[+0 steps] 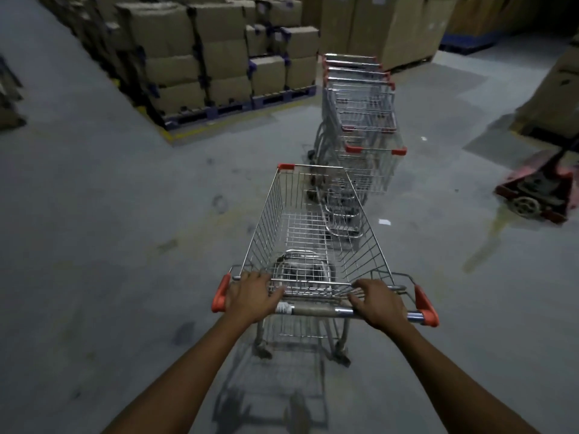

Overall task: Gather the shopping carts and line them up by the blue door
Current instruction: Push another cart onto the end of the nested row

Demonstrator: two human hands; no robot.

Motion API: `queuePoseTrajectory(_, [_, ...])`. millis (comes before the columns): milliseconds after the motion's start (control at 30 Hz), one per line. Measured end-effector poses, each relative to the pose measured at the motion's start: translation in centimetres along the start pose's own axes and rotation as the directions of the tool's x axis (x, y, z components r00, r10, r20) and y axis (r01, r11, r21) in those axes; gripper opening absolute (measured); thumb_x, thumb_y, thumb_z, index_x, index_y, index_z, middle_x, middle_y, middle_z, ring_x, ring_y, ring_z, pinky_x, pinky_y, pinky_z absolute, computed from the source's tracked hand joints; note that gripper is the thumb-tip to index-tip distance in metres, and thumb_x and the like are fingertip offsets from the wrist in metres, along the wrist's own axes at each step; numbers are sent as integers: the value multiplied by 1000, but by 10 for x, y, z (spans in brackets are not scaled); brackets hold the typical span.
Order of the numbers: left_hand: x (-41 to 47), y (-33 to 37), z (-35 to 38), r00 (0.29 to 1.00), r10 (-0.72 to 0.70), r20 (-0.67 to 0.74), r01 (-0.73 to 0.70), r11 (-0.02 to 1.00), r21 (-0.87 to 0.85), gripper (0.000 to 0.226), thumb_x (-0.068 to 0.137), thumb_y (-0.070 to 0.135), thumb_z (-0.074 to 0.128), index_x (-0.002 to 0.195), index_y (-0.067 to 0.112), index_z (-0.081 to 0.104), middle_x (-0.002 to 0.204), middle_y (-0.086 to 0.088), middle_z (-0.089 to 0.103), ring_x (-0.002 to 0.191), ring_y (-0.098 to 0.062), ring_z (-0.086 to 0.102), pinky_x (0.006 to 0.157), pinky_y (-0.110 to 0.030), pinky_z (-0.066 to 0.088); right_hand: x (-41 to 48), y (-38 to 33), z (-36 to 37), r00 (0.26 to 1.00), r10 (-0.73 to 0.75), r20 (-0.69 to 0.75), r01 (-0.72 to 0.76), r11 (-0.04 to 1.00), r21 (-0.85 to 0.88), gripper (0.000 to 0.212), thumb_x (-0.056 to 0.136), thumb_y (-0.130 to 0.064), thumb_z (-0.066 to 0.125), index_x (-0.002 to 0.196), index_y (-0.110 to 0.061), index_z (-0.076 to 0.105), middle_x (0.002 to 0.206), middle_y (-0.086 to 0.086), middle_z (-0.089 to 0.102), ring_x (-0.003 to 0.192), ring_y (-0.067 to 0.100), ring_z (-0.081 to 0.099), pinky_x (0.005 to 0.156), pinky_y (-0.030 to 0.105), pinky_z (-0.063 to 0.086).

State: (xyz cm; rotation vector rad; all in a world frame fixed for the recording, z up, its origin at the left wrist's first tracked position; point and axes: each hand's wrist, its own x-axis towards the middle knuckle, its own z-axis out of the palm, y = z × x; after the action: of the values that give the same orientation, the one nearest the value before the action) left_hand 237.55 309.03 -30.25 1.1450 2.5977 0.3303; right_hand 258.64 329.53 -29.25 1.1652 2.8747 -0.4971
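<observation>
Cart (300,233) handle held w/ closed grip by L hand (250,292) & R hand (377,300); nested carts (360,101) just ahead.

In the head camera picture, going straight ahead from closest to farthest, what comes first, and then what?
Left hand and right hand holding the handle → cart → row of carts → tall boxes.

Both forearms run off the bottom edge. The red pallet jack (539,189) is blurred and cut by the right edge. The basket of the near cart (313,227) partly hides the lower frames of the nested carts (360,101)
</observation>
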Motion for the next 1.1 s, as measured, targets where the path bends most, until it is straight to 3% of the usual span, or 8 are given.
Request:
queuePoseTrajectory(133, [17, -37, -15, 999, -30, -43, 31, 1000, 4, 62, 96, 66, 38, 136, 21, 55, 141, -7, 53, 132, -27, 44, 106, -48, 39, 32, -38, 5, 1000, -21, 6, 21, 1000, -3, 42, 86, -59, 46, 109, -31, 68, 111, -1, 69, 94, 16, 62, 77, 38, 55])
queuePoseTrajectory(467, [103, -110, -58, 995, -93, -37, 93, 996, 1, 61, 96, 63, 40, 139, 21, 52, 144, -8, 51, 134, -27, 42, 106, -49, 38, 141, -117, 9, 997, -73, 18, 74, 997, -21, 47, 86, -62, 42, 105, -30, 69, 106, -3, 71, 90, 15, 64, 75, 36, 55])
queuePoseTrajectory(567, [147, -131, -72, 995, -93, -43, 94, 995, 29, 62, 96, 64, 39, 139, 21, 53, 145, -8, 50, 136, -27, 41, 105, -48, 36, 190, -136, 11, 997, -76, 25, 76, 997, -13, 43, 89, -59, 45, 110, -29, 69, 110, -1, 70, 94, 17, 64, 77, 38, 55])
queuePoseTrajectory(700, [219, -161, -93, 995, -80, -60, 81, 997, 18, 62, 97, 65, 39, 138, 22, 54, 143, -6, 53, 133, -26, 45, 105, -48, 37, 266, -162, 15, 997, -82, -15, 82, 997, -17, 54, 83, -63, 37, 114, -31, 67, 112, 1, 70, 96, 20, 65, 76, 37, 54])
queuePoseTrajectory(800, [274, -187, -113, 996, -73, -58, 72, 997, -23, 64, 96, 66, 38, 138, 21, 54, 143, -5, 53, 132, -26, 46, 105, -48, 39, 324, -188, 11, 997, -70, -19, 70, 997, -13, 43, 88, -54, 46, 118, -29, 66, 112, 5, 70, 99, 26, 65, 73, 34, 46])
queuePoseTrajectory(900, [324, -210, -136, 996, -77, -36, 76, 996, -39, 75, 88, 74, 29, 138, 23, 53, 147, -4, 51, 134, -27, 45, 107, -49, 39, 378, -214, 8, 998, -63, -1, 63, 997, 42, 34, 90, -49, 49, 111, -30, 68, 106, 0, 72, 88, 19, 65, 68, 30, 45])
queuePoseTrajectory(1000, [375, -234, -152, 996, -83, -40, 82, 996, -42, 88, 80, 81, 18, 139, 26, 53, 148, -3, 50, 137, -25, 43, 109, -47, 37, 428, -236, 7, 998, -57, 25, 57, 998, 5, 33, 91, -49, 48, 114, -32, 65, 112, -1, 68, 98, 20, 63, 78, 34, 49])
queuePoseTrajectory(1100, [424, -255, -166, 995, -94, -38, 93, 995, -36, 83, 82, 78, 22, 138, 26, 54, 146, -2, 52, 135, -23, 44, 108, -44, 37, 477, -258, 4, 997, -72, 26, 72, 997, -1, 34, 93, -46, 49, 118, -28, 64, 118, 0, 67, 101, 19, 62, 80, 34, 49])
